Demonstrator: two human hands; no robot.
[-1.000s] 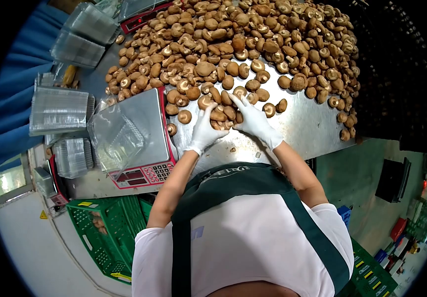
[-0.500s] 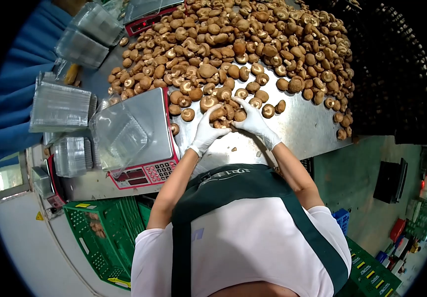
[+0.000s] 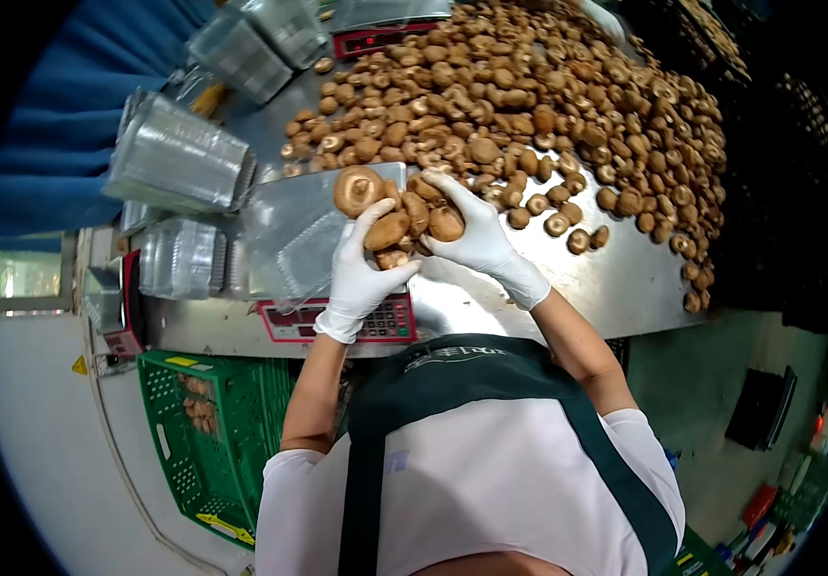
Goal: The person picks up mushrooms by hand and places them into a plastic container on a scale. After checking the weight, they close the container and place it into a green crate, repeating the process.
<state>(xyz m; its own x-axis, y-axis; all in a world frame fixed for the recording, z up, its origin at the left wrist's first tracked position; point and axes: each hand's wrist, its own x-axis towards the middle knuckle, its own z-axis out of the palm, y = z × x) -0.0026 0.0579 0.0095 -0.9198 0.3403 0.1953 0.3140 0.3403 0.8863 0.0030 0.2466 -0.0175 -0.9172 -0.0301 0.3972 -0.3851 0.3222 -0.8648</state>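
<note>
Both of my hands wear white gloves and hold a cluster of brown mushrooms (image 3: 388, 230) between them, lifted above the right part of a red-edged digital scale (image 3: 337, 330). My left hand (image 3: 361, 269) grips the cluster from the left, thumb below. My right hand (image 3: 479, 235) closes on it from the right. A large mushroom (image 3: 359, 190) with its pale underside up juts out at the cluster's left. On the scale's plate lies a clear plastic tray (image 3: 299, 240). Beyond my hands spreads a big heap of loose mushrooms (image 3: 529, 96).
Stacks of clear plastic trays (image 3: 181, 154) stand left of the scale. A second scale (image 3: 385, 40) is at the far side, and a green crate (image 3: 179, 384) holding packed mushrooms sits below the table. Another person's gloved hand (image 3: 604, 17) shows at the far edge of the heap.
My hands have gathered the mushrooms off the metal table and carried them left and up to the scale. The view has shifted, and another person's gloved hand has appeared at the back.
</note>
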